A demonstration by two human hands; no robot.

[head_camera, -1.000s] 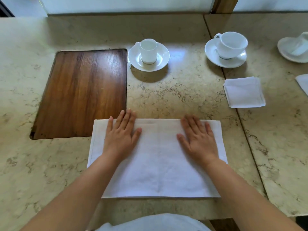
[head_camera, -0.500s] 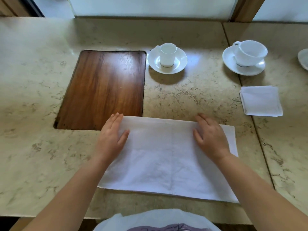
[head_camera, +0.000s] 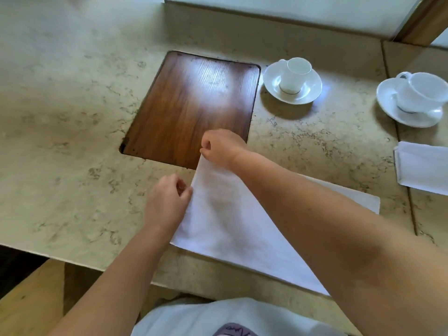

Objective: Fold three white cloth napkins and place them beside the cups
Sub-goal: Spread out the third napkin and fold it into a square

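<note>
A white cloth napkin, folded to a long rectangle, lies near the counter's front edge. My right hand reaches across and pinches its far left corner. My left hand pinches the left edge a little nearer to me. My right forearm covers much of the napkin's middle. A small white cup on a saucer stands behind the napkin. A larger cup on a saucer sits at the right edge, with a folded napkin in front of it.
A dark wooden inset panel lies in the marble counter left of the small cup. A seam in the counter runs past the larger cup. The counter's front edge crosses the lower left, with wooden floor below.
Both hands were flat on the napkin, pressing it. They have shifted left and now pinch its left end, the right hand crossing over. The view has swung left.
</note>
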